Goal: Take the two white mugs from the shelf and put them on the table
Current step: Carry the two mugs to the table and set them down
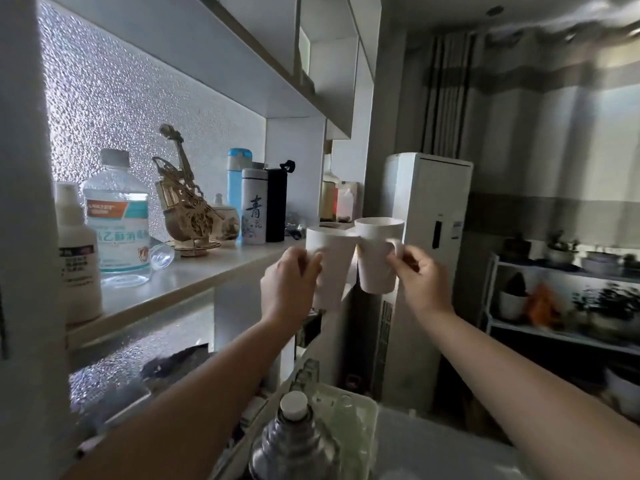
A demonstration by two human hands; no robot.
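Two white mugs hang in the air just off the right end of the shelf (194,271). My left hand (289,284) grips the left white mug (334,268) by its side and handle. The right white mug (375,258) is pinched at its handle by my right hand (417,275). Both mugs are upright, rims nearly touching, and both are clear of the shelf board. A pale table surface (433,445) shows at the bottom of the view, below my arms.
On the shelf stand a clear disinfectant bottle (117,216), a white bottle (76,258), a wooden violin model (187,202), and several flasks (254,206). A tall white air conditioner (433,220) stands behind the mugs. A bottle top (294,407) rises near the bottom; a plant rack (554,306) stands at right.
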